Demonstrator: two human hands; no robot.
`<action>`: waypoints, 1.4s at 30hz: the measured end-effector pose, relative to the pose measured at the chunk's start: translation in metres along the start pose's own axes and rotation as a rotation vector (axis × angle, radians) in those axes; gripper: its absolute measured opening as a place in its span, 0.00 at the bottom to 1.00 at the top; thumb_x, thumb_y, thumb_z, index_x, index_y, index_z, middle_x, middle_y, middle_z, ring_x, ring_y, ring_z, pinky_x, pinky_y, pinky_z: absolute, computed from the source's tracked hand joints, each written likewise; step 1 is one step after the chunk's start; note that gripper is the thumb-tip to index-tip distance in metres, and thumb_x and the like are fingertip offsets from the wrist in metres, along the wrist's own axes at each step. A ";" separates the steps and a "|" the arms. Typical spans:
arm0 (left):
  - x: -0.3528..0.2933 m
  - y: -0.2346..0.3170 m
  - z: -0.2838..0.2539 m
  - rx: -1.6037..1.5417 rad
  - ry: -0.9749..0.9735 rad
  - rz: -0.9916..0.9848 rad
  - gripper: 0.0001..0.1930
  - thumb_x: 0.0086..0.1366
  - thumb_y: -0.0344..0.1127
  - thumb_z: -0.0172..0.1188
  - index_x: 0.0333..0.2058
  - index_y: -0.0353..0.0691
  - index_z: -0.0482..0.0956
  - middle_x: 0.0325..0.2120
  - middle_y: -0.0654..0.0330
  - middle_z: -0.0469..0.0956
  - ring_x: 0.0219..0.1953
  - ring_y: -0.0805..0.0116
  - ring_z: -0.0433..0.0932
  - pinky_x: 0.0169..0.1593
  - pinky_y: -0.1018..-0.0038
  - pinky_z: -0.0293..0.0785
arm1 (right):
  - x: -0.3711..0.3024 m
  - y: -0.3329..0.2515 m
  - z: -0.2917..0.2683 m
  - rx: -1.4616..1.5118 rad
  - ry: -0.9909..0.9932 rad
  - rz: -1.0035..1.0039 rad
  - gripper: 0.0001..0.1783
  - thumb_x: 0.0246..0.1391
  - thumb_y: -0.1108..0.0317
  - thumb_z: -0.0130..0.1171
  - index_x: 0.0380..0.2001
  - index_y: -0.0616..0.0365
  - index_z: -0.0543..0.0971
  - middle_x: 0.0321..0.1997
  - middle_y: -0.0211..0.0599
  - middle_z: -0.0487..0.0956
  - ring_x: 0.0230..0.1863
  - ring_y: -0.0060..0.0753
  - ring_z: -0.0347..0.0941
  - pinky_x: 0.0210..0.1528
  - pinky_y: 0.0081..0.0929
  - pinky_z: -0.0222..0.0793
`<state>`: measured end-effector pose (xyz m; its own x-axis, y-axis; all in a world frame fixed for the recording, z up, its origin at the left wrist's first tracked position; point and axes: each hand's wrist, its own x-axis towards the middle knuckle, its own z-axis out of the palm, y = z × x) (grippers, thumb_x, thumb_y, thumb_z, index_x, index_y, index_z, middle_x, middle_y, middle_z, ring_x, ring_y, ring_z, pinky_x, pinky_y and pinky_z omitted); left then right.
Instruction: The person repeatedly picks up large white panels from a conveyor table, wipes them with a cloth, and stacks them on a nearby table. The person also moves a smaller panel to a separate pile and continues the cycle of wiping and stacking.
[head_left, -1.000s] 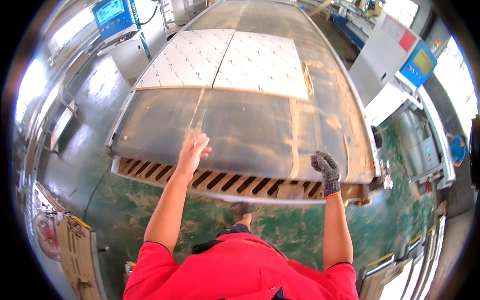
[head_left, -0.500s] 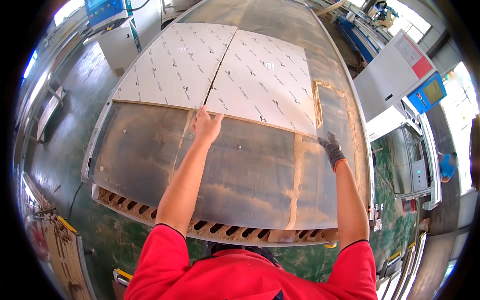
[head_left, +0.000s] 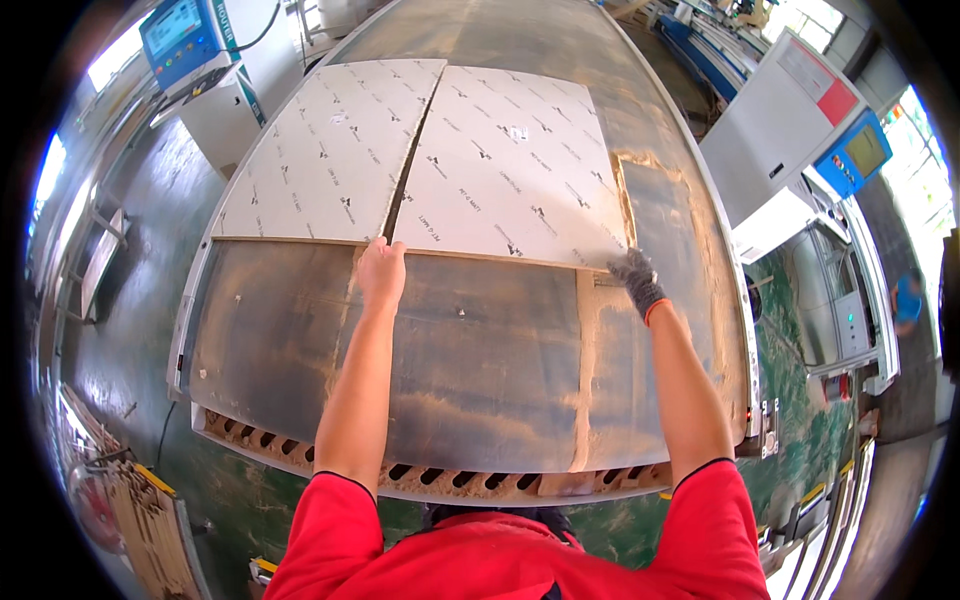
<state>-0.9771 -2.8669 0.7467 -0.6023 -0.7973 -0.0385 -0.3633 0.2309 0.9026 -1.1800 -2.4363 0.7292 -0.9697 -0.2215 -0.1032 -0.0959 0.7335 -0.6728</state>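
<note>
Hands (head_left: 382, 272) now at panel (head_left: 510, 165), sawdust (head_left: 645, 160) beside

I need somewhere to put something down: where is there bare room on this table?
The widest dusty patch of table lies between the forearms, bordered by the white panels and the slotted front edge. Another lies beyond the panels. Crowded: the right panel's near corners, with the left hand and gloved right hand there.

Left panel (head_left: 320, 155) beside right panel (head_left: 505, 170), both on table (head_left: 480, 365).
</note>
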 end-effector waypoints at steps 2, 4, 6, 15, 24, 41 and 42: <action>-0.003 -0.002 0.006 0.024 0.095 0.128 0.15 0.57 0.42 0.54 0.28 0.32 0.73 0.33 0.49 0.77 0.41 0.51 0.74 0.46 0.58 0.66 | -0.002 0.003 -0.010 0.221 -0.003 0.069 0.35 0.48 0.55 0.71 0.53 0.67 0.74 0.52 0.45 0.80 0.53 0.39 0.75 0.56 0.32 0.69; -0.008 -0.003 0.008 0.084 0.085 0.170 0.14 0.56 0.42 0.54 0.27 0.33 0.73 0.31 0.50 0.77 0.37 0.52 0.74 0.43 0.59 0.66 | -0.010 0.005 -0.019 0.399 0.051 0.178 0.33 0.46 0.56 0.73 0.50 0.66 0.76 0.50 0.42 0.80 0.51 0.36 0.75 0.53 0.30 0.70; -0.017 -0.002 0.003 0.229 -0.074 0.114 0.13 0.55 0.40 0.54 0.26 0.33 0.75 0.29 0.50 0.78 0.34 0.54 0.74 0.41 0.61 0.67 | -0.025 0.007 -0.027 0.356 0.076 0.107 0.29 0.46 0.62 0.72 0.50 0.63 0.77 0.48 0.38 0.80 0.49 0.33 0.75 0.52 0.29 0.70; -0.131 -0.010 -0.052 -0.020 -0.103 0.008 0.16 0.55 0.35 0.55 0.39 0.33 0.83 0.28 0.57 0.80 0.33 0.67 0.76 0.43 0.72 0.71 | -0.159 0.048 -0.045 0.269 0.101 0.127 0.25 0.48 0.67 0.68 0.51 0.63 0.78 0.47 0.40 0.81 0.47 0.33 0.75 0.49 0.28 0.71; -0.314 -0.060 -0.138 -0.056 -0.108 -0.101 0.16 0.63 0.37 0.59 0.43 0.30 0.82 0.34 0.61 0.79 0.37 0.72 0.75 0.44 0.76 0.70 | -0.402 0.099 -0.052 0.563 0.215 0.014 0.19 0.53 0.69 0.62 0.47 0.67 0.79 0.45 0.45 0.82 0.45 0.34 0.78 0.51 0.29 0.71; -0.430 -0.092 -0.187 -0.190 -0.199 -0.153 0.13 0.69 0.44 0.57 0.36 0.38 0.78 0.31 0.68 0.75 0.37 0.77 0.70 0.45 0.77 0.64 | -0.490 -0.042 0.077 -0.747 0.184 -0.396 0.35 0.67 0.48 0.36 0.69 0.59 0.59 0.75 0.48 0.54 0.76 0.50 0.46 0.76 0.50 0.34; -0.428 -0.094 -0.189 -0.224 -0.206 -0.170 0.13 0.69 0.45 0.57 0.37 0.39 0.79 0.33 0.67 0.76 0.39 0.77 0.71 0.46 0.77 0.64 | -0.497 -0.074 0.113 -0.646 0.080 -0.571 0.36 0.67 0.47 0.36 0.70 0.60 0.57 0.76 0.47 0.52 0.76 0.50 0.44 0.76 0.50 0.32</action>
<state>-0.5510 -2.6521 0.7595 -0.6856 -0.6793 -0.2616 -0.3198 -0.0418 0.9466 -0.6653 -2.4530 0.7474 -0.7444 -0.6396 0.1918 -0.6589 0.7502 -0.0555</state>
